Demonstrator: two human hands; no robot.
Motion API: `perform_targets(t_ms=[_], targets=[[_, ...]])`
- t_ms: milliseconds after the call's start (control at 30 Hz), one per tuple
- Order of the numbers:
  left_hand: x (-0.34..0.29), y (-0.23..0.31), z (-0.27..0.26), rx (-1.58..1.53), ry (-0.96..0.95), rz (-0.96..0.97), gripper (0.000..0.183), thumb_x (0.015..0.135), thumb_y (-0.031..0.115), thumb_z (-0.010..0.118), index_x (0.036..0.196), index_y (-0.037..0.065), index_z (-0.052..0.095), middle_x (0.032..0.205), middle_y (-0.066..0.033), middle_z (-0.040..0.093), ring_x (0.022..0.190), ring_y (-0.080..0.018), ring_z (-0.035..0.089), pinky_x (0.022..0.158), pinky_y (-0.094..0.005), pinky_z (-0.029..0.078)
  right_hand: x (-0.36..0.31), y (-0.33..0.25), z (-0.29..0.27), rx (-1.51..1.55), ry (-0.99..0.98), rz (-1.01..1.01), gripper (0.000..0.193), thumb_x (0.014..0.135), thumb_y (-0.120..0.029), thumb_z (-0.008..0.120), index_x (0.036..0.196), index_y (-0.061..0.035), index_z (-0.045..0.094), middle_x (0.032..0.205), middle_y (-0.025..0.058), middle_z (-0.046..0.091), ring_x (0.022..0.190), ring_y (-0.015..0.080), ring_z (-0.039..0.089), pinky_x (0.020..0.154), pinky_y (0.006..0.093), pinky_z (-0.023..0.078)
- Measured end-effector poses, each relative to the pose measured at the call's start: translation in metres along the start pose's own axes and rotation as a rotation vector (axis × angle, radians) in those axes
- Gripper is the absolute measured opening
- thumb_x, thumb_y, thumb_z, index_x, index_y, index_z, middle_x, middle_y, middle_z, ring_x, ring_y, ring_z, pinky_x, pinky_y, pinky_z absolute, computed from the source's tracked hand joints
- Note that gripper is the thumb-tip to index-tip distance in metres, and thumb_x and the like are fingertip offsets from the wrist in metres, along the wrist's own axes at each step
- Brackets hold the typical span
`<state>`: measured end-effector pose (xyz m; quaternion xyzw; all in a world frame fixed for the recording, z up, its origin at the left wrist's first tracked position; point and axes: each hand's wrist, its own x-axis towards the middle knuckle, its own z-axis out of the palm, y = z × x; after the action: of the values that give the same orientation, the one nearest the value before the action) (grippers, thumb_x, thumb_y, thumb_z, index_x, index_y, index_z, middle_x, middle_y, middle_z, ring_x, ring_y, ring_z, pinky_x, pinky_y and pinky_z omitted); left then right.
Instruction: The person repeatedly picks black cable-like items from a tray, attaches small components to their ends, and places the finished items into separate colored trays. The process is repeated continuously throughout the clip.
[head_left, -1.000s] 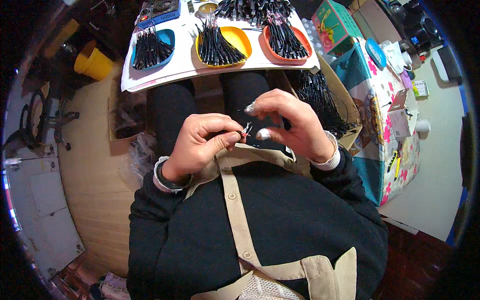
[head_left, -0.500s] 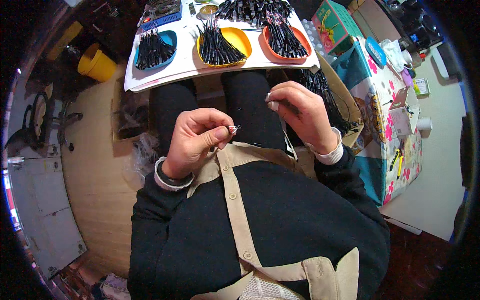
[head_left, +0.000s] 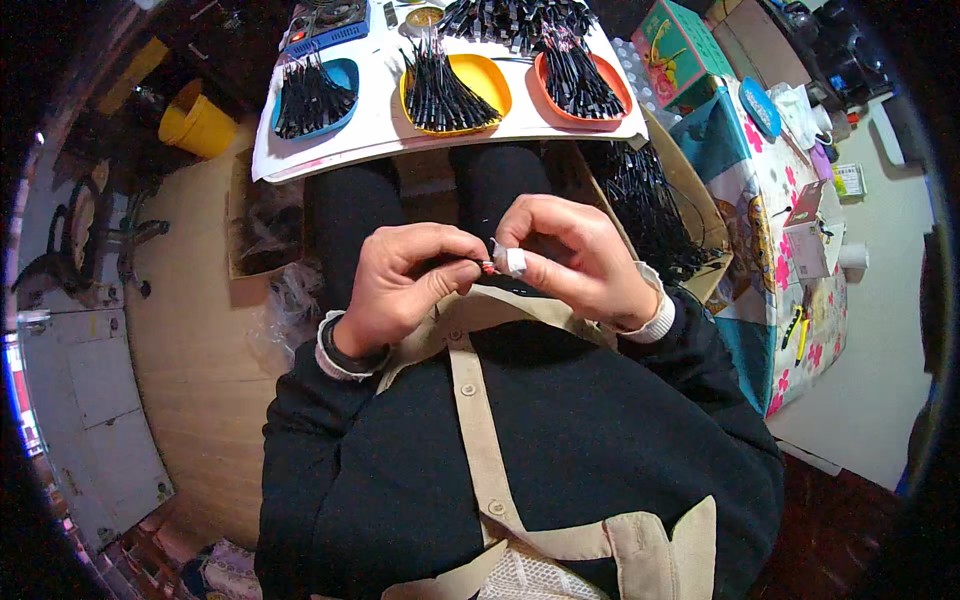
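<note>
Above my lap, my left hand (head_left: 405, 275) is closed in a pinch, thumb against forefinger, on thin wires (head_left: 488, 267). Their small ends, with a bit of red, stick out past the fingertips; the rest is hidden in the hand. My right hand (head_left: 585, 260) meets it from the right, its thumb and forefinger closed round the same wire ends. White tape (head_left: 516, 263) wraps the right thumb tip. Beyond my hands, bundles of black cables (head_left: 445, 95) lie fanned out in a blue dish (head_left: 352, 82), a yellow dish (head_left: 492, 78) and an orange dish (head_left: 622, 95).
The dishes stand on a white table (head_left: 390, 146) over my knees, with more black cables (head_left: 515, 22) behind. A cardboard box (head_left: 708, 225) of black cables sits right of my legs. Farther right, a flowered tablecloth (head_left: 765, 300) bears cutters (head_left: 800, 340). A yellow bin (head_left: 190, 125) stands far left.
My right hand has come left and down from beside the right knee to my left hand, and its fingertips now close on the wire ends. The left hand has stayed nearly in place.
</note>
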<state>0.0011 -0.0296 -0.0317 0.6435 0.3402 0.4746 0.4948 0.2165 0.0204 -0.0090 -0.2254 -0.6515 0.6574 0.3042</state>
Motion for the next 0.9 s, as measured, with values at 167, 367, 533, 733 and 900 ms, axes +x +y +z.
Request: perform_targets(t_ms=[167,367,533,733,900], targets=[[0.002,0.001,0.002,0.346,0.022,0.248,0.013,0.080,-0.002,0.068,0.092,-0.002,0.068,0.077,-0.0123,0.066,0.069,-0.0206,0.066,0.062,-0.0277,0.051,-0.004,0.013,0.000,0.623,-0.065,0.441,0.016,0.094,-0.015,0.062,0.100,0.0003,0.063,0.093,0.0053,0.066,0.085,0.0107,0.061,0.077,0.0223,0.049],[-0.009,0.000,0.006,-0.180,0.097,-0.108,0.007,0.088,-0.001,0.064,0.094,-0.003,0.068,0.083,-0.0056,0.066,0.070,-0.0091,0.059,0.063,-0.0211,0.048,-0.010,0.001,0.002,-0.686,0.136,-0.387,0.023,0.077,-0.006,0.073,0.098,-0.0035,0.063,0.090,0.0100,0.060,0.083,0.0246,0.063,0.072,0.0317,0.052],[-0.008,-0.005,0.013,-0.327,0.080,-0.112,0.007,0.088,0.001,0.065,0.094,-0.003,0.068,0.082,-0.0056,0.066,0.069,-0.0093,0.059,0.062,-0.0216,0.048,-0.010,-0.004,0.008,-0.830,0.136,-0.508,0.018,0.076,-0.002,0.071,0.091,-0.0037,0.062,0.086,0.0102,0.060,0.078,0.0279,0.060,0.068,0.0350,0.048],[-0.009,-0.003,0.012,0.131,0.098,0.110,0.007,0.086,-0.001,0.065,0.093,-0.003,0.067,0.080,-0.0073,0.066,0.069,-0.0107,0.060,0.060,-0.0235,0.048,-0.010,0.002,0.009,0.580,0.004,0.453,0.021,0.094,-0.020,0.062,0.099,-0.0002,0.064,0.085,0.0014,0.064,0.072,0.0056,0.054,0.066,0.0185,0.044],[-0.006,-0.005,0.009,-0.560,0.063,-0.157,0.010,0.090,0.003,0.064,0.097,-0.003,0.067,0.080,-0.0051,0.065,0.065,-0.0077,0.056,0.059,-0.0195,0.045,-0.001,-0.001,0.003,-0.350,0.127,-0.251,0.016,0.084,-0.002,0.069,0.098,-0.0020,0.063,0.090,0.0059,0.061,0.080,0.0145,0.061,0.071,0.0271,0.050]])
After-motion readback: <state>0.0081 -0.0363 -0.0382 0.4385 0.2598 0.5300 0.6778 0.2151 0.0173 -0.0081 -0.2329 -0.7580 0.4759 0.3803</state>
